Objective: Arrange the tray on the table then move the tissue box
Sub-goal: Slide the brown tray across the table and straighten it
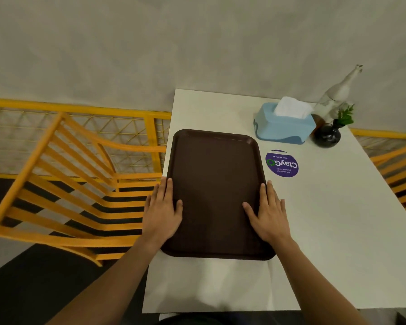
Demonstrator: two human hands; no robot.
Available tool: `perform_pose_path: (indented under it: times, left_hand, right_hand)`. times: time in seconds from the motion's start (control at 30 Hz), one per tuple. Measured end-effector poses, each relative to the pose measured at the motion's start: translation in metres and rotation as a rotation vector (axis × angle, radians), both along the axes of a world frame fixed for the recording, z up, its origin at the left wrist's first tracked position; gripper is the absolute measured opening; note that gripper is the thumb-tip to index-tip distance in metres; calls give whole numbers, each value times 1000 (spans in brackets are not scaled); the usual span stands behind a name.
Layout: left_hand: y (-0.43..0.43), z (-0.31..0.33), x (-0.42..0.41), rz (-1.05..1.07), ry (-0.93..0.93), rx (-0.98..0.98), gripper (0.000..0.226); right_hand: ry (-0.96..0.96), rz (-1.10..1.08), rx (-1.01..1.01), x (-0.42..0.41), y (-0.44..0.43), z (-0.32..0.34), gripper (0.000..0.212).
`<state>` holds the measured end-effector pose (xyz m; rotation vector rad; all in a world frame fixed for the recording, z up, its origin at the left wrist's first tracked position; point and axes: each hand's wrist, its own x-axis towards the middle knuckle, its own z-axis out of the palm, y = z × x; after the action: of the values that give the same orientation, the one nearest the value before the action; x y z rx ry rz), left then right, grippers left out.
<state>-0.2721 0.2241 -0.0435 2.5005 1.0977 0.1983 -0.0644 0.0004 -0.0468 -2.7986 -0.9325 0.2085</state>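
Brown plastic tray [215, 191] lies flat on the white table [338, 231], close to the table's left edge, with its long side running toward 12 o'clock. The left hand [162, 211] lies on the tray's left rim, fingers stretched out and together, thumb resting inside the tray; it is flat and grips nothing. The right hand [268, 213] lies the same way on the right rim, fingers straight, thumb on the tray floor, palm partly on the table.

At about 1 o'clock from the tray stands the light blue tissue box [283, 126], near the tray's far right corner but apart from it, with a white tissue [292, 107] standing out of its top. Just beside the box at 3 o'clock is a small dark round vase [326, 136] with green leaves, and behind it a clear glass bottle [335, 95]. A round purple sticker [282, 163] is on the table between the tray and the box. Orange slatted chair [63, 184] stands at 9 o'clock from the tray.
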Motion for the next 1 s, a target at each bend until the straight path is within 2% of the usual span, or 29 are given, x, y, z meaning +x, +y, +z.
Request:
perform_pose_path:
  times: [0.43,1.0]
  left_hand:
    - [-5,-1,5,43,-57,-119,76]
    - [-6,2,0,34,-65,-116,72]
  right_hand:
    - [106,-48,35,13,-1,6,98]
    - [67,-7,65,8,-4,8,96]
